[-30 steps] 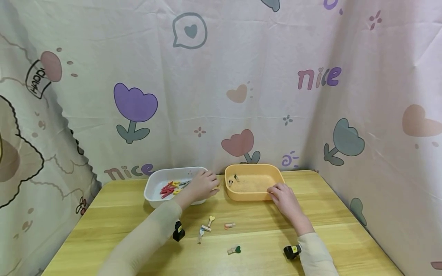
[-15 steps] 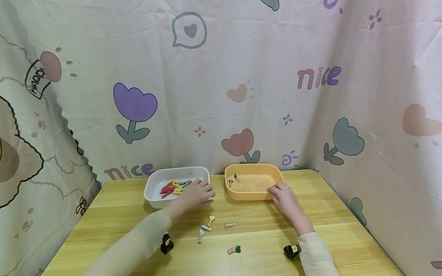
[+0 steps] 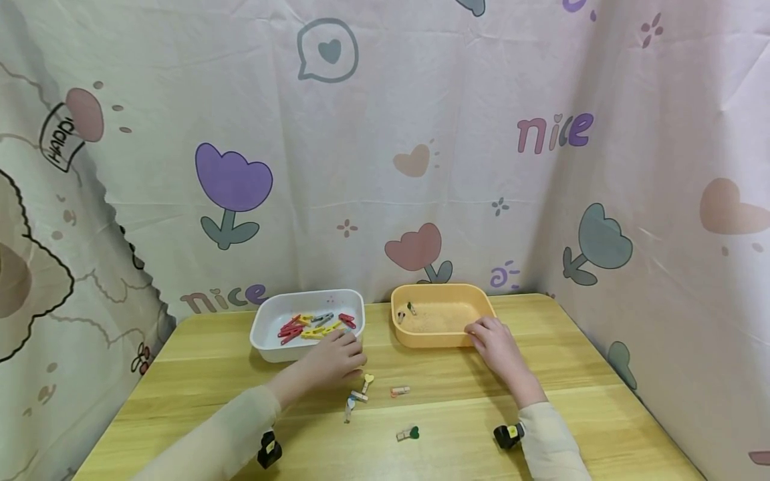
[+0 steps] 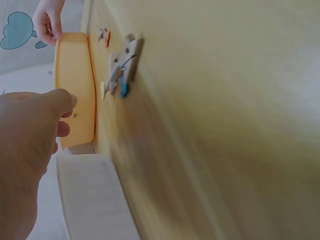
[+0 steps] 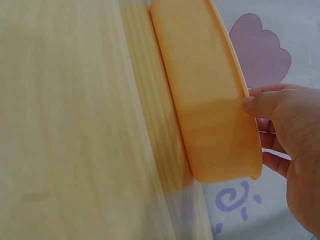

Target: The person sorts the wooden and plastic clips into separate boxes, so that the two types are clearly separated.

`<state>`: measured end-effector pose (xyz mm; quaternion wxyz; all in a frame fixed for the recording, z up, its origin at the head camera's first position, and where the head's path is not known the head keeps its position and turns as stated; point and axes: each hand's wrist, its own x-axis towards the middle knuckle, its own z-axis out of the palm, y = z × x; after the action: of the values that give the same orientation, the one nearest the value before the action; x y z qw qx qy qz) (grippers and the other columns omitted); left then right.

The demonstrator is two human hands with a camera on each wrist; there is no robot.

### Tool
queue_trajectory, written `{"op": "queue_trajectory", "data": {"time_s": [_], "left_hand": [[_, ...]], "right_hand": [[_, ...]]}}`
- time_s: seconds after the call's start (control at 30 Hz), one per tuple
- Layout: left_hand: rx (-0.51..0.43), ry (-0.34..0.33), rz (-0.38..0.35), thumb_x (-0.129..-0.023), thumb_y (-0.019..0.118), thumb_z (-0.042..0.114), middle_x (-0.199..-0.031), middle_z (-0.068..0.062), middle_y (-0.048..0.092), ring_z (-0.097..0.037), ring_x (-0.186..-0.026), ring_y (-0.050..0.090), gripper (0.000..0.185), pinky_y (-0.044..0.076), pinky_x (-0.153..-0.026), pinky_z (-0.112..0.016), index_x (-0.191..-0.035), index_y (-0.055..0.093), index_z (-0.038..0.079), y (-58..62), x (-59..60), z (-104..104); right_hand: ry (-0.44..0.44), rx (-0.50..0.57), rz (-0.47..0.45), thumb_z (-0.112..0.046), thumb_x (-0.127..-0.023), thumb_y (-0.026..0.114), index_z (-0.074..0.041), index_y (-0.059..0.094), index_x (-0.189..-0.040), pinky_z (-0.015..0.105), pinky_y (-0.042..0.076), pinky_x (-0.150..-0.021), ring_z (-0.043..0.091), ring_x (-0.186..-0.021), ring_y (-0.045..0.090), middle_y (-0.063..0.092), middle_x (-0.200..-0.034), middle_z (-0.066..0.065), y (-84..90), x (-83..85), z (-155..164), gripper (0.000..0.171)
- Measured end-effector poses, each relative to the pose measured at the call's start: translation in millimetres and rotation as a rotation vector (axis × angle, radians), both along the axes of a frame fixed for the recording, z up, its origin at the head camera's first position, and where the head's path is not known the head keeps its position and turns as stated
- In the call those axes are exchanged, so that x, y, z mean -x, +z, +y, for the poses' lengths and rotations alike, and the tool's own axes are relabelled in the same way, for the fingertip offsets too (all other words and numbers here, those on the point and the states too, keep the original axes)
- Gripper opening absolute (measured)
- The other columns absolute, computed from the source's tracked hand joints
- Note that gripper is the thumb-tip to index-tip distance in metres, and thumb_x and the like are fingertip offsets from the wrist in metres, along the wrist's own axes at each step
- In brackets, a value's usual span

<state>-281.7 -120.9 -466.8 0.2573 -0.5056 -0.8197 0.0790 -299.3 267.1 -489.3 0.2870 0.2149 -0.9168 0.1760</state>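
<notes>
My left hand (image 3: 331, 361) hovers in front of the white basin (image 3: 265, 347), above the table, fingers relaxed and nothing visible in them. Red clothespins (image 3: 291, 331) lie in that basin with yellow and grey ones. Just right of the hand, on the table, are small wooden clothespins with heart ends: one with a yellow heart (image 3: 368, 381) and others with blue (image 3: 351, 403). My right hand (image 3: 494, 344) grips the near right rim of the orange basin (image 3: 442, 341), thumb on the outside and fingers inside, as the right wrist view shows (image 5: 295, 125).
A wooden clothespin with an orange end (image 3: 400, 391) and another with a green heart (image 3: 409, 433) lie farther right on the wooden table (image 3: 457, 441). Two small clothespins (image 3: 412, 308) sit in the orange basin's left end. A printed curtain (image 3: 337, 133) hangs behind.
My left hand has drawn back from over the white basin's right end, toward me and left, uncovering red and yellow clothespins there. The right hand keeps its place on the rim.
</notes>
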Motion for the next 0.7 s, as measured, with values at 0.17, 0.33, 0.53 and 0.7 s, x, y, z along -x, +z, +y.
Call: {"op": "queue_trajectory", "data": {"time_s": [0.17,0.33,0.53,0.7], "left_hand": [[0.006,-0.01,0.003,-0.086,0.071,0.04,-0.091,0.007,0.063,-0.015,-0.09,0.055,0.018,0.046,-0.083,-0.035,-0.091,0.064,0.024,-5.1,-10.1,-5.6],[-0.014,-0.041,0.033,-0.084,0.073,0.04,-0.088,0.008,0.062,-0.014,-0.089,0.055,0.019,0.045,-0.081,-0.034,-0.087,0.063,0.024,-13.7,-16.9,-11.4],[-0.045,-0.073,0.053,-0.083,0.073,0.035,-0.084,0.009,0.06,-0.014,-0.084,0.053,0.016,0.043,-0.078,-0.032,-0.084,0.062,0.024,-23.3,-25.2,-17.5],[-0.049,-0.075,0.027,-0.082,0.073,0.033,-0.083,0.01,0.059,-0.014,-0.085,0.053,0.014,0.041,-0.078,-0.032,-0.085,0.063,0.024,-26.5,-34.6,-21.9]], "right_hand": [[-0.006,-0.001,-0.018,-0.01,-0.087,0.07,-0.013,0.071,-0.095,0.045,0.043,-0.081,0.025,-0.088,0.058,0.063,-0.093,0.004,1.8,-1.2,-0.9,0.009],[-0.008,0.004,-0.015,-0.008,-0.086,0.071,-0.012,0.072,-0.095,0.044,0.043,-0.08,0.025,-0.088,0.057,0.063,-0.092,0.004,1.3,-0.9,-1.0,0.01],[-0.002,0.006,0.011,-0.007,-0.084,0.074,-0.013,0.071,-0.094,0.043,0.043,-0.077,0.024,-0.085,0.057,0.063,-0.091,0.003,-0.9,0.7,-1.0,0.011],[0.015,0.009,0.069,-0.005,-0.081,0.076,-0.012,0.071,-0.091,0.043,0.043,-0.074,0.024,-0.082,0.057,0.062,-0.088,0.003,-2.8,1.6,-0.5,0.014]]}}
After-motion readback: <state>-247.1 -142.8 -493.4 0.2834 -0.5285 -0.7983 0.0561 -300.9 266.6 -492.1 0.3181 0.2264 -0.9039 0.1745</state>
